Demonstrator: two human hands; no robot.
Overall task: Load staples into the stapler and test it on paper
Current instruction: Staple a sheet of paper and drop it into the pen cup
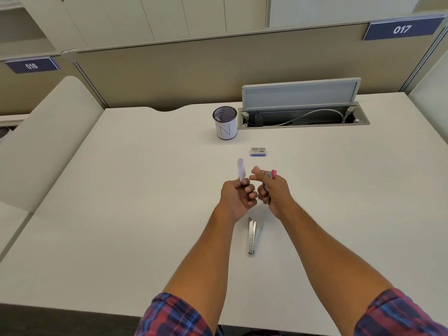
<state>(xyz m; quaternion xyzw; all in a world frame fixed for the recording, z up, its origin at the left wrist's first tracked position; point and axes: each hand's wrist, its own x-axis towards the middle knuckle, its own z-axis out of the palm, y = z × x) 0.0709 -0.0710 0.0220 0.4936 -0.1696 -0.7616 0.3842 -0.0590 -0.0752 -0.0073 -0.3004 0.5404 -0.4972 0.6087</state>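
Stapler point(268, 184), pink-tipped, is gripped in the right hand point(274, 190) above desk point(135, 190) centre, while the left hand point(236, 196) pinches blurred paper point(240, 169) at its 10 o'clock; judged step: test stapling, requiring paper fed between the jaws.

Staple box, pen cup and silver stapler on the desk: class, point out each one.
Staple box point(258, 151), head view, top face.
Pen cup point(226, 129), head view, white side wall.
Silver stapler point(254, 235), head view, middle of its metal body.
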